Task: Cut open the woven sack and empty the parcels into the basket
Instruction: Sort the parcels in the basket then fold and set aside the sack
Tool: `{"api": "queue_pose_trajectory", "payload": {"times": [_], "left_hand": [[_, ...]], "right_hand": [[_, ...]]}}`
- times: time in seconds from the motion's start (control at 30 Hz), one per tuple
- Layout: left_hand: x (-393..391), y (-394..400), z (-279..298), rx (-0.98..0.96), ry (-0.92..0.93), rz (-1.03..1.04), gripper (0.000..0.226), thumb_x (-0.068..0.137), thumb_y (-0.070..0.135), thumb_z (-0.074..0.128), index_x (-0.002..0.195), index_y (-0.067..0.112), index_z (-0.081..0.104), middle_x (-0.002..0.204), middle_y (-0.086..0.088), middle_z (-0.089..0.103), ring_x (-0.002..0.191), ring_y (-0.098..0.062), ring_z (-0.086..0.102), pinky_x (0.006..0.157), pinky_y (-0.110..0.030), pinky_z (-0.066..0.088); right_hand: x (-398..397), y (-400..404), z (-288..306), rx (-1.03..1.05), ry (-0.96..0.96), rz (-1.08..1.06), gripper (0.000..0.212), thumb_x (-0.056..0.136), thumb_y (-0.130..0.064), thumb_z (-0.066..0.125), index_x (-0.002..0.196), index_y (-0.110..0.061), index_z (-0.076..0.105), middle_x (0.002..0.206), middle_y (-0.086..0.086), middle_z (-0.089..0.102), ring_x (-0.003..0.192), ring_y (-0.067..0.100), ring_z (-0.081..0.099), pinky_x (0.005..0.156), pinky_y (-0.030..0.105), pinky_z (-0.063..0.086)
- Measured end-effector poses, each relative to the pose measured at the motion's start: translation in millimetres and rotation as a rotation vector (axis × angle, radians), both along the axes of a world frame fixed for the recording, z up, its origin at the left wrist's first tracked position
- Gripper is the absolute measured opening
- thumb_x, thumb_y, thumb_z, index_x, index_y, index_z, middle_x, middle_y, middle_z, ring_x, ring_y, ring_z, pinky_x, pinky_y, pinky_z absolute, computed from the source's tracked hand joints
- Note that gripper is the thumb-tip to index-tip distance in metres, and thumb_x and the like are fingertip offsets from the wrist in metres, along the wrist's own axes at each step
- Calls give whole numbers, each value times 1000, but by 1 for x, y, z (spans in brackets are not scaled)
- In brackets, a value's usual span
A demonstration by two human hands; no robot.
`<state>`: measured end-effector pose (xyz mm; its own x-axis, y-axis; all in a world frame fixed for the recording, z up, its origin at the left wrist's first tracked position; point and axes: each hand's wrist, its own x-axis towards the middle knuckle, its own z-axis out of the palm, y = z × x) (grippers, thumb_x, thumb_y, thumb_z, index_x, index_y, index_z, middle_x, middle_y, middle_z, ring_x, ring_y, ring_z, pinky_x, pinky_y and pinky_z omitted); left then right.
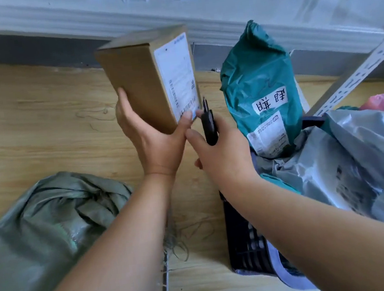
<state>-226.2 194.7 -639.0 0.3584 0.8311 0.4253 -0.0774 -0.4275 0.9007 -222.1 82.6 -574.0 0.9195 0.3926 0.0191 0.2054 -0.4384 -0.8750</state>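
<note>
My left hand [154, 140] grips the lower end of a brown cardboard box [138, 79] with a white shipping label, held up above the floor. My right hand [220, 151] holds a black cutter [209, 126] and its fingertip touches the box's lower corner. The grey-green woven sack [42, 229] lies crumpled on the floor at lower left. The dark plastic basket [244, 235] stands at right, heaped with parcels: a teal mailer bag [260, 85] standing upright and grey plastic bags [355, 162].
The floor [27, 116] is light wood. A white baseboard and wall [100, 19] run along the far side. A white perforated metal shelf post [357, 73] slants at the right. Loose threads [180, 240] lie on the floor by the sack.
</note>
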Motion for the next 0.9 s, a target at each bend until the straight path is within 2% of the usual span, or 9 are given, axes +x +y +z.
{"api": "queue_pose_trajectory", "payload": {"times": [0.07,0.17,0.23,0.37,0.47,0.57,0.7,0.77,0.9], "left_hand": [[-6,-3,35,127,-86,47,113,66,40,83,146,-6,19,145,-15,27,139,-29,25,116,-44,24],[-15,-21,85,311,-161,71,108,69,35,82,142,-14,20,144,-20,27,138,-32,27,115,-45,24],[-15,-41,113,420,-137,28,106,70,37,81,141,-15,21,143,-19,27,137,-31,28,115,-43,24],[-1,-99,140,458,66,-94,107,69,47,75,147,-2,22,147,-16,28,140,-26,26,116,-42,24],[3,-141,126,393,264,-177,108,64,56,69,151,16,18,151,-7,22,140,-21,20,115,-41,24],[1,-179,102,414,483,-207,110,62,62,68,151,24,14,151,-5,20,138,-23,21,110,-43,26],[4,-221,82,346,803,-251,119,60,70,67,151,29,1,155,-3,9,139,-27,17,109,-46,25],[8,-228,85,307,927,-301,118,61,82,54,150,33,-5,156,1,1,142,-26,10,111,-46,21],[13,-231,94,317,957,-261,94,72,81,35,150,38,7,157,2,2,143,-26,9,113,-50,21]], "right_hand": [[-4,-6,17,186,16,-35,7,87,-35,65,91,-32,60,79,-9,66,63,21,67,70,42,57],[0,-27,44,402,-10,-82,20,90,-34,61,110,-41,61,100,-28,65,75,20,65,70,35,58],[9,-46,60,569,43,-145,26,94,-29,58,120,-32,61,105,-19,68,74,19,59,55,21,52],[35,-93,85,702,86,-310,28,97,-28,54,124,-26,59,116,-7,67,80,21,59,50,14,47],[54,-132,91,690,126,-428,18,96,-30,54,111,-29,63,106,-2,70,69,16,59,48,17,46],[64,-169,86,532,170,-481,14,95,-34,54,83,-33,61,77,-3,65,46,8,55,50,21,45],[73,-203,77,400,247,-429,19,91,-25,59,108,-32,64,89,-18,66,42,6,57,48,18,45],[78,-218,81,383,297,-392,27,90,-20,60,116,-25,64,96,-11,66,38,5,54,42,15,44],[88,-258,95,302,274,-268,25,89,-14,61,112,-22,66,88,-5,64,36,2,50,43,15,47]]}}
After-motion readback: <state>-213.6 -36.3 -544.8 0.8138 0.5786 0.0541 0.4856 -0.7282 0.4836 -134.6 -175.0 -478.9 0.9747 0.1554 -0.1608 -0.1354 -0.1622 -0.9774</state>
